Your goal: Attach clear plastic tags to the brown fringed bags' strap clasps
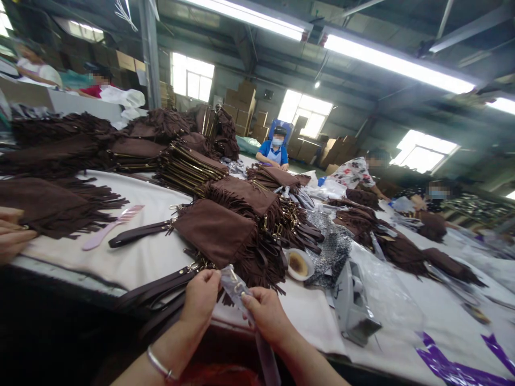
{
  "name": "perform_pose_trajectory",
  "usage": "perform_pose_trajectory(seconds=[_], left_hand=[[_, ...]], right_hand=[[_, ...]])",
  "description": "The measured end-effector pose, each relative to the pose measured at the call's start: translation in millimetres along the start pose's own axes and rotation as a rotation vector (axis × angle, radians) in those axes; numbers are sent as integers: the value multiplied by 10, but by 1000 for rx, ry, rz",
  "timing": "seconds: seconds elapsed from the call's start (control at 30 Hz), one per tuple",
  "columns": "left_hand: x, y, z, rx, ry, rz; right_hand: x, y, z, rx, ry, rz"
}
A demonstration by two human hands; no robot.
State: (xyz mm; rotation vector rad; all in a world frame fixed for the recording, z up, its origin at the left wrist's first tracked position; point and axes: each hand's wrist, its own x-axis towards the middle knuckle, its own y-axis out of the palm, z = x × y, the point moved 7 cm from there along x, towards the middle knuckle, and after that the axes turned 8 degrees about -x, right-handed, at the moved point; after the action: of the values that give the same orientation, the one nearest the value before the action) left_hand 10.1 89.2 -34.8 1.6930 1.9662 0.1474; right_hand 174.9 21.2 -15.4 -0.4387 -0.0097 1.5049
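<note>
My left hand (201, 295), with a silver bangle at its wrist, pinches the top end of a strap in greyish plastic wrap (234, 285). Gold metal hardware shows through the plastic. Lower on the same strap, my right hand (267, 315) grips it between thumb and fingers, and its tail (267, 362) hangs below the table edge. Just beyond my hands lies a dark brown fringed pouch (215, 230) with a wrist strap (140, 234) clipped to it. Several loose dark straps (161, 287) lie beside my left forearm.
A pink comb (112, 228), a small bowl (298, 264) and a grey tape dispenser (354, 305) sit on the white-covered table. Stacked brown pouches (189, 169) rise behind. Another person's hand (14, 233) touches a fringed pouch (52, 206) at left. Purple tape (458, 364) lies at right.
</note>
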Motion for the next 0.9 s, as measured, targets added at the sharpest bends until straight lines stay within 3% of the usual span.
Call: perform_pose_trajectory(seconds=[0.1, 0.23, 0.3, 0.4, 0.5, 0.67, 0.9], left_hand=[[-178, 90, 92, -81, -133, 70], [-471, 324, 299, -198, -368, 298], [-476, 351, 308, -187, -301, 259], [-385, 359, 277, -239, -212, 98], [-287, 427, 253, -337, -283, 36], [-146, 486, 149, -454, -462, 68], [-39, 462, -24, -586, -569, 153]], right_hand=[[-58, 44, 50, 1, -6, -25], [-123, 141, 59, 54, 27, -41], [-156, 178, 27, 44, 47, -73], [-207, 235, 19, -12, 19, -100], [-253, 296, 72, -33, -39, -88], [-295, 330, 175, -6, -86, -82], [-331, 350, 219, 41, -76, -51]])
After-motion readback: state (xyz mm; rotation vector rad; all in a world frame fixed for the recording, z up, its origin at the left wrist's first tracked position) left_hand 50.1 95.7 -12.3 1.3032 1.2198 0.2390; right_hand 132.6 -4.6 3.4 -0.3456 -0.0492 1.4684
